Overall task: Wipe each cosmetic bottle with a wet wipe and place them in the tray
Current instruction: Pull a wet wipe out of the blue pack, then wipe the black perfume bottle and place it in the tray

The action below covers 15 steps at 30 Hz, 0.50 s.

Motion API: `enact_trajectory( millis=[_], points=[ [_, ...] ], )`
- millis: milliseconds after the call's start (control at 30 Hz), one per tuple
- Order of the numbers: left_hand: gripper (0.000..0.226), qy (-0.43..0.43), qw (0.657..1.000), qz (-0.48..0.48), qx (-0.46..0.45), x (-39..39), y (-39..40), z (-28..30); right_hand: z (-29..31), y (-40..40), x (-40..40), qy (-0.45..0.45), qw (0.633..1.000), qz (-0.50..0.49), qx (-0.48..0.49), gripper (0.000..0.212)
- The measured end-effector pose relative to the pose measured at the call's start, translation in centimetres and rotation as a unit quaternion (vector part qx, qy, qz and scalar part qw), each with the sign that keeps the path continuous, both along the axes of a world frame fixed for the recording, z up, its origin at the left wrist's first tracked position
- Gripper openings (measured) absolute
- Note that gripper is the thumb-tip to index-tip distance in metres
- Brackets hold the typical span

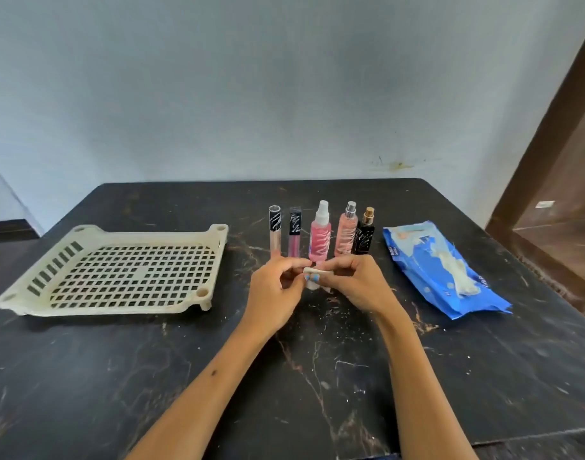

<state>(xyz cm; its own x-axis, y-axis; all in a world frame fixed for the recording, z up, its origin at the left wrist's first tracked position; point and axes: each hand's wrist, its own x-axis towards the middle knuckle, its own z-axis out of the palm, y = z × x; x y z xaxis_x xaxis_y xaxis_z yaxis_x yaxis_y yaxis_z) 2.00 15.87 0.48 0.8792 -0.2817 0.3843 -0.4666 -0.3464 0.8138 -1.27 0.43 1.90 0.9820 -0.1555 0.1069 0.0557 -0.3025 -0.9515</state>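
Head view: both hands [321,287] pinching a wet wipe [314,271] (five bottles [320,235] behind)

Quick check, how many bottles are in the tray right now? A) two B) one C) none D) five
C: the tray holds no bottle; all five bottles stand upright in a row on the table to its right, while both hands pinch a wipe in front of them.
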Motion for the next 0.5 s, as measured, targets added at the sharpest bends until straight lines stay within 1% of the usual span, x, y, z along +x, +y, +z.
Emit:
enact_trajectory(
  millis=[67,167,233,300,333,367,433,467,500],
  points=[
    [0.016,-0.007,1.0,-0.005,0.006,0.3,0.0,-0.3,-0.3,-0.2,0.1,-0.001,1.0,-0.021,0.008,0.024],
    [0.009,0.04,0.999,-0.025,-0.019,0.4,-0.1,-0.8,-0.1,-0.4,-0.1,0.03,0.997,-0.02,0.071,0.019],
    [0.009,0.059,0.998,-0.02,-0.033,0.5,-0.1,-1.2,0.3,-1.2,-0.4,0.039,0.992,-0.033,0.119,0.022],
    [0.014,0.076,0.995,-0.003,-0.067,0.6,0.0,-1.5,0.9,-2.6,-0.7,0.013,0.986,-0.089,0.144,0.024],
    [0.015,0.084,0.993,0.005,-0.083,0.6,0.0,-1.6,1.2,-3.4,-0.8,-0.013,0.982,-0.14,0.127,0.025],
    [0.015,0.089,0.992,0.012,-0.094,0.6,0.1,-1.5,1.5,-4.2,-0.7,-0.04,0.974,-0.209,0.082,0.025],
    [0.016,0.092,0.99,0.023,-0.105,0.6,0.0,-1.5,2.2,-5.3,0.0,-0.086,0.937,-0.336,-0.039,0.019],
    [0.016,0.09,0.99,0.028,-0.107,0.6,0.0,-1.5,2.6,-5.6,0.5,-0.098,0.922,-0.366,-0.075,0.016],
    [0.017,0.088,0.99,0.031,-0.107,0.6,0.0,-1.4,3.0,-5.8,1.1,-0.101,0.918,-0.371,-0.098,0.016]
  ],
)
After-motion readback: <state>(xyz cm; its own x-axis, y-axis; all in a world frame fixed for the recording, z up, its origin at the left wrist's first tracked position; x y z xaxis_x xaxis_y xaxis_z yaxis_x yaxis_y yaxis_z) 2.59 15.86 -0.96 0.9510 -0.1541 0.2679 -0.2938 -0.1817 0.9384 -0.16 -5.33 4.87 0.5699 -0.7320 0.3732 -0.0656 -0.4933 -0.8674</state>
